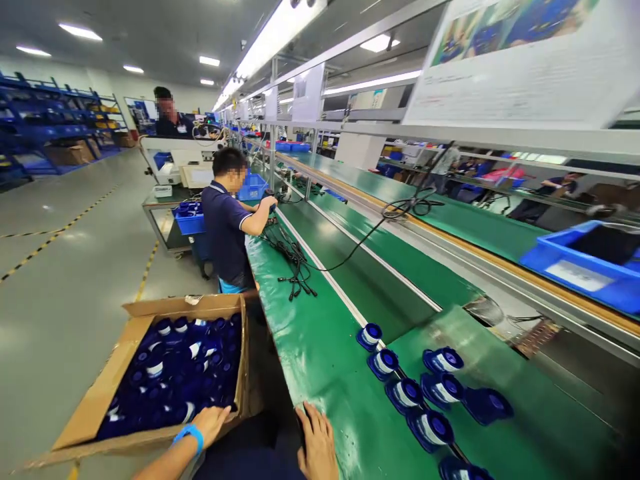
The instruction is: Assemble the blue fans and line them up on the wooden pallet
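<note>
My left hand [213, 425], with a blue band on its wrist, rests at the near right corner of an open cardboard box [103, 387]. Its visible fingers are stretched along the rim, and nothing shows in them. Many dark blue plastic parts [173, 363] with white labels or rings fill the box. On the edge of the green worktable [285, 333] lies my right hand [319, 440], fingers extended and no object in them. To its right, several similar round blue parts [406, 393] stand in two rough rows; one part [487, 405] lies lower than the others.
Black cables [293, 260] lie bunched farther along the table, beside a co-worker [225, 227] working there. Another person [173, 120] is behind. A blue bin [585, 263] sits on the right shelf. Instruction sheets [520, 67] hang above the rail.
</note>
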### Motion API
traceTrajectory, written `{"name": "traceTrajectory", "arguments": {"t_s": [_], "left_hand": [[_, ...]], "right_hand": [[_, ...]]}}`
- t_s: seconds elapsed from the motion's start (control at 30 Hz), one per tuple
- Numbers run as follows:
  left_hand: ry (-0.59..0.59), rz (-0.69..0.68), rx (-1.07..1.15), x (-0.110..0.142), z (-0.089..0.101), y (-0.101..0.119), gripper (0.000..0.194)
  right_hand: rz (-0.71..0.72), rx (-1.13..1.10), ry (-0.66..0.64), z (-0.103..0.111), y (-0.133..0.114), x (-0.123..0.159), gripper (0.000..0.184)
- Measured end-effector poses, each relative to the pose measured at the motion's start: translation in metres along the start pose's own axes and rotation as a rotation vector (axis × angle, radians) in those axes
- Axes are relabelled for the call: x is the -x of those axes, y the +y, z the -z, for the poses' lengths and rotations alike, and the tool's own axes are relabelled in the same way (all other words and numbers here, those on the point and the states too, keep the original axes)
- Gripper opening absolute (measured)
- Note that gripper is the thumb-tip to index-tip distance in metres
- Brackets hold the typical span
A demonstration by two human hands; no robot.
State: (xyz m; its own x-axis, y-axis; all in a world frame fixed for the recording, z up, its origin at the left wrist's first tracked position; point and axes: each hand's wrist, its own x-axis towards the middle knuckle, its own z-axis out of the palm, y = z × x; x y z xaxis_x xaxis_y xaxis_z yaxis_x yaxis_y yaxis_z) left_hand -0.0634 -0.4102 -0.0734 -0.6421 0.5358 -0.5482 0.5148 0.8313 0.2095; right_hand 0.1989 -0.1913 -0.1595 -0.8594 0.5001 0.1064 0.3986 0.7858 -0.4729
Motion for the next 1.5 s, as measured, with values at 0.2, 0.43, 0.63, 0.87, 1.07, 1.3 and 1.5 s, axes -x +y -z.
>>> {"name": "traceTrajectory", "arguments": {"t_s": [0.2,0.43,0.63,0.87,1.07,1.3,1.5], "left_hand": [[-0.007,0.082,0.099,-0.04,0.003,-0.015,0.033],[0.101,0.378,0.153,-0.102,0.016,-0.03,0.07],[0.179,0.513,0.17,-0.142,-0.001,-0.02,0.075],[0.183,0.58,0.199,-0.17,-0.014,0.01,0.069],[0.149,0.568,0.212,-0.18,-0.006,0.013,0.06],[0.093,0.537,0.201,-0.19,-0.002,0.003,0.057],[0.141,0.448,0.205,-0.172,0.006,-0.012,0.051]], "right_hand": [[0.009,0.044,0.012,0.007,-0.003,0.009,0.093],[0.021,0.075,-0.102,-0.011,0.019,0.021,0.104],[-0.002,0.142,-0.089,0.005,0.007,0.029,0.108],[0.004,0.257,0.043,0.028,-0.014,0.022,0.112],[-0.013,0.222,0.052,0.019,-0.01,0.027,0.11],[-0.003,0.143,0.083,0.007,-0.001,0.031,0.11],[-0.02,0.068,-0.009,0.019,-0.004,0.024,0.11]]}}
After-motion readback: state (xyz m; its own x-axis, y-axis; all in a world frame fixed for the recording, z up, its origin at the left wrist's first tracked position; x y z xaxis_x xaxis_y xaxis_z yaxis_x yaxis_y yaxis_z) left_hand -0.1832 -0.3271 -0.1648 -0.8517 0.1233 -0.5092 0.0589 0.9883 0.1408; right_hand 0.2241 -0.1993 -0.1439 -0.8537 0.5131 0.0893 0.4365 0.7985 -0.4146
